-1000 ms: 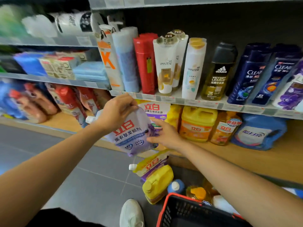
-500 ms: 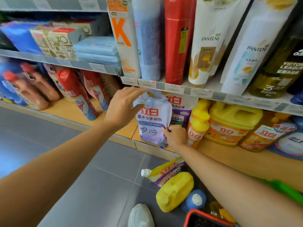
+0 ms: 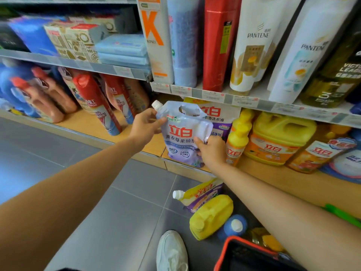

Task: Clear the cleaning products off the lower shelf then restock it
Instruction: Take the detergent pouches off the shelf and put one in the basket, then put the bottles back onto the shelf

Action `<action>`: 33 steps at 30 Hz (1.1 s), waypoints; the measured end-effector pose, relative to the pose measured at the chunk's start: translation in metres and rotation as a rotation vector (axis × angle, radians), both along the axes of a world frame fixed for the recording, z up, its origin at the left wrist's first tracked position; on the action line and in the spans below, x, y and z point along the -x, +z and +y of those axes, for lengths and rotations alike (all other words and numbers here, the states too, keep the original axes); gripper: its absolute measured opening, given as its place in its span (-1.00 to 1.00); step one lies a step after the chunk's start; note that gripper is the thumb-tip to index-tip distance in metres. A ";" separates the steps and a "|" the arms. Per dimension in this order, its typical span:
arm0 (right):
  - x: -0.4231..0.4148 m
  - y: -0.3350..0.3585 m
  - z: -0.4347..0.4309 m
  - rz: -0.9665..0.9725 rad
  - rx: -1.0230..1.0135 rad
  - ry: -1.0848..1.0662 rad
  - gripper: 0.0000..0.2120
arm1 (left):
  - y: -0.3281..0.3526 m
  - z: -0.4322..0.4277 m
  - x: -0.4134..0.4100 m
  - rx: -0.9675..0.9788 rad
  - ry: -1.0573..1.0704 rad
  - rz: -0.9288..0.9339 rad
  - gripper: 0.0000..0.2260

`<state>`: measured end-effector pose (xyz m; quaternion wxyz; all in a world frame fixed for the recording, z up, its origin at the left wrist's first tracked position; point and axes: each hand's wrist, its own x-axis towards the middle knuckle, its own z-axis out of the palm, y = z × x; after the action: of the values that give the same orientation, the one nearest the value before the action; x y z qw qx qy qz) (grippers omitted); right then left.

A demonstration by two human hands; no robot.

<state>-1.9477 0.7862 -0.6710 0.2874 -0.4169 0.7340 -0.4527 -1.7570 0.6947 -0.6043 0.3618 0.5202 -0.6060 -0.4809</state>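
A lavender softener pouch point(image 3: 181, 137) with a white spout stands upright near the front of the wooden lower shelf point(image 3: 293, 182). My left hand point(image 3: 145, 124) holds its upper left edge just below the spout. My right hand point(image 3: 212, 151) grips its right side, under a folded corner. Behind the pouch stands a white and purple detergent bag point(image 3: 218, 118). To its right are a slim yellow bottle point(image 3: 237, 137) and a yellow jug point(image 3: 277, 139).
On the grey floor below lie a yellow-purple pouch point(image 3: 201, 194), a yellow jug point(image 3: 211, 216) and a blue bottle point(image 3: 234, 226), beside a red-rimmed black basket point(image 3: 244, 255). My white shoe point(image 3: 172, 251) is near them. Red-capped bottles point(image 3: 95, 102) lean at the shelf's left.
The pouch went from the air in front of the shelf onto the lower shelf. My left hand let go of its top, then took its upper left edge. My right hand moved up its right side.
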 end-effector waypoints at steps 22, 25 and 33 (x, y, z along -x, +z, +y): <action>0.091 0.050 0.316 0.147 -0.214 0.339 -0.46 | -0.028 0.287 0.020 -0.242 -0.249 -0.193 -0.70; 0.099 0.030 0.328 0.284 -0.323 0.491 -0.52 | -0.050 0.305 0.011 -0.309 -0.336 -0.341 -0.74; 0.096 -0.024 0.331 0.711 -0.658 0.939 -0.52 | -0.088 0.321 0.008 -0.424 -0.497 -0.454 -0.58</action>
<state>-2.0435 1.1168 -0.6955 0.3067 -0.7062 0.6243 0.1320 -1.7652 1.0161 -0.6927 -0.0242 0.5140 -0.6652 -0.5411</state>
